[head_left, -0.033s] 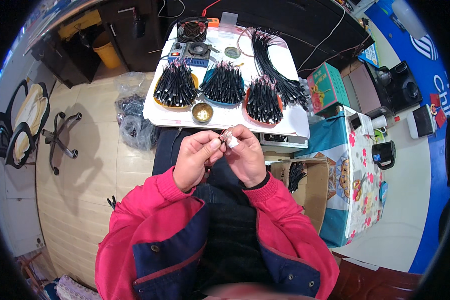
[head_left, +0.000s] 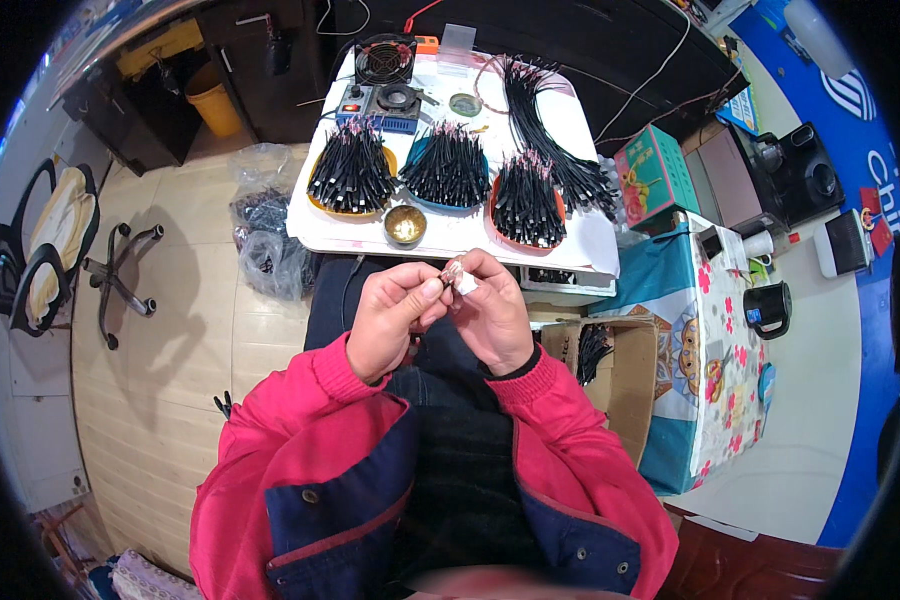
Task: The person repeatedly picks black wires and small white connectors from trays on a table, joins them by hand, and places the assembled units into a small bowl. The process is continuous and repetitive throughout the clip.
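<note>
My left hand [head_left: 398,308] and my right hand [head_left: 497,312] meet above my lap, just in front of the table's near edge. Both are closed in a pinch, fingertips almost touching. Between them is something small, partly brownish and shiny; my fingers cover most of it, so its kind does not show. A small white piece [head_left: 466,284] sticks out at my right thumb and fingertips. Beyond my hands, a brass-coloured bowl [head_left: 405,226] stands near the table edge. Behind it, bundles of short black cables [head_left: 444,168] fill several coloured trays.
On the white table [head_left: 340,235] are a blue device [head_left: 390,122], a small fan [head_left: 384,60] and a long black cable bunch [head_left: 555,140]. An open cardboard box [head_left: 630,385] stands at my right, plastic bags [head_left: 267,235] left of the table. A flowered cloth [head_left: 735,400] covers a side surface.
</note>
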